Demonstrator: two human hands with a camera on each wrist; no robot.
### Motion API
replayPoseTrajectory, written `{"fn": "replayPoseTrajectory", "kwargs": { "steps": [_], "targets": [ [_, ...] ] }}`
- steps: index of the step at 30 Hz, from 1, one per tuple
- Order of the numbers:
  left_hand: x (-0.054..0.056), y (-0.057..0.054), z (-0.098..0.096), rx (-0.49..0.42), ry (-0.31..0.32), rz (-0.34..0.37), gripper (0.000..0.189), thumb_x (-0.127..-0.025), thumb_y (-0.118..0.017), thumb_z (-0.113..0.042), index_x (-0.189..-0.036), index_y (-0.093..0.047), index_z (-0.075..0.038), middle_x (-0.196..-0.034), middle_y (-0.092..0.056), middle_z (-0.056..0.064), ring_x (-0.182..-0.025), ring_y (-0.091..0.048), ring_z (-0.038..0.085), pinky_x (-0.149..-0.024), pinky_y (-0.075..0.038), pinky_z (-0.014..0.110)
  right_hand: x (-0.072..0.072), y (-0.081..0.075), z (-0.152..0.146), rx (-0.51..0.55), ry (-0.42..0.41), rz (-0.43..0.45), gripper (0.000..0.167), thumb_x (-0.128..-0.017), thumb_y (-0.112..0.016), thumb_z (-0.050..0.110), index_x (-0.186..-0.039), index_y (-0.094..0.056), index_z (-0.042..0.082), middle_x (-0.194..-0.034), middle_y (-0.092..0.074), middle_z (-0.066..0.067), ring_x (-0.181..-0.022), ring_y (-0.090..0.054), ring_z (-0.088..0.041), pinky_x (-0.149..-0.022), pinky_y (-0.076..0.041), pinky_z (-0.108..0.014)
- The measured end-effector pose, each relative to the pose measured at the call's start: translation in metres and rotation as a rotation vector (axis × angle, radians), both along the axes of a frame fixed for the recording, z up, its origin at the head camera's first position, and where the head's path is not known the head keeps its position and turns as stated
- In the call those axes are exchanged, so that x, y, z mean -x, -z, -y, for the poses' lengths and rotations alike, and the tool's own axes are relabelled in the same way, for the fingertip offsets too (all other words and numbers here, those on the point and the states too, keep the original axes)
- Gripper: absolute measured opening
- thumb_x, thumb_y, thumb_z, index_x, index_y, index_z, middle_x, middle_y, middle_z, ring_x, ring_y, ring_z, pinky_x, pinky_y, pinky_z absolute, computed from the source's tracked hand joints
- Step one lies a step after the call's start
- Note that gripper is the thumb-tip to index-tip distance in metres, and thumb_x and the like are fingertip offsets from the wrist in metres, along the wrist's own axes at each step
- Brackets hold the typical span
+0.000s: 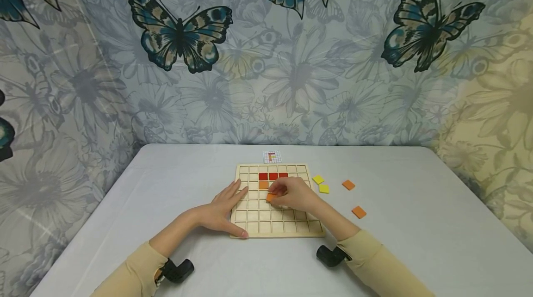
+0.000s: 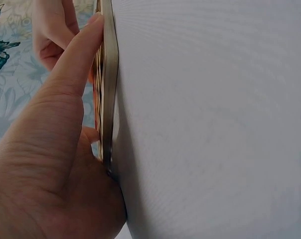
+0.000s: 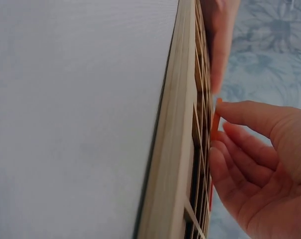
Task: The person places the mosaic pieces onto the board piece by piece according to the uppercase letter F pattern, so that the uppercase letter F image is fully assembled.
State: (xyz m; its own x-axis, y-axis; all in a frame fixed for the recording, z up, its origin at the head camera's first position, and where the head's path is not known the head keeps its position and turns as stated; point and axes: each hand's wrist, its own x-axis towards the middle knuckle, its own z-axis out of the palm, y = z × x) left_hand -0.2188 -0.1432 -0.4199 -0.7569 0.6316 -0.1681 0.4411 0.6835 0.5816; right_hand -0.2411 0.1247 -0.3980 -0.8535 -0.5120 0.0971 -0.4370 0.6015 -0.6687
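A wooden grid board point(image 1: 276, 234) lies on the table. Three red tiles point(image 1: 273, 176) sit side by side in one of its upper rows, the rightmost partly behind my right hand. Below the leftmost red tile, an orange tile point(image 1: 263, 185) fills a cell. My right hand point(image 1: 293, 194) pinches another orange tile point(image 3: 217, 117) between thumb and fingers, tilted just over the grid. My left hand point(image 1: 222, 209) rests spread on the board's left edge, thumb at the near left corner; in the left wrist view the thumb point(image 2: 66, 79) lies along the board's edge.
Two yellow tiles point(image 1: 323, 188) lie just right of the board, with two loose orange tiles point(image 1: 359, 212) farther right. A small pattern card point(image 1: 272, 157) lies behind the board. A butterfly-print cloth point(image 1: 291, 79) hangs beyond the white table point(image 1: 187, 163).
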Motion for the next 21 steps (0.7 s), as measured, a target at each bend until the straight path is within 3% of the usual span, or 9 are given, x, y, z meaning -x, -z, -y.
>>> {"fn": "replayPoseTrajectory", "kwargs": {
  "steps": [21],
  "targets": [
    [0.001, 0.0, 0.0, 0.001, 0.007, -0.002, 0.118, -0.074, -0.078, -0.058, -0.158, -0.009, -0.014, -0.162, 0.012, 0.011, -0.147, 0.015, 0.027, -0.114, -0.003, 0.058, 0.008, 0.003, 0.017, -0.022, -0.025, -0.102, 0.013, -0.083, -0.074, 0.0, -0.093, -0.073, 0.009, -0.09, -0.07, 0.001, -0.083, -0.065, -0.014, -0.077, -0.052, -0.029]
  ]
}}
